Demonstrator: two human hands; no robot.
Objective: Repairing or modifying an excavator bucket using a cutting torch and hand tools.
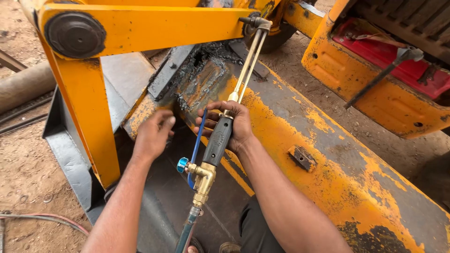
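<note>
Head view showed the right hand [233, 125] wrapped closed around the black grip of the cutting torch [220, 133], its brass tubes running up and away to the bent tip [257, 22] near the yellow arm [140, 26] of the machine. Below the grip sat the brass valve block with its blue knob [182, 164], and the hose [186, 233] trailed down toward the person's lap. The left hand [153, 133] rested with fingers curled against the rusty edge of the steel plate [140, 112], beside the charred, blackened patch [201, 70]; whether it pinched anything I could not tell. To work that spot well, it seemed wise to keep the torch steady with a firm hold, keep the left fingers well apart from the tip, and keep the hose free of the worn yellow beam [328, 154]. A dark metal rod [375, 79] leaned against the red and yellow bodywork [356, 89] at right.
</note>
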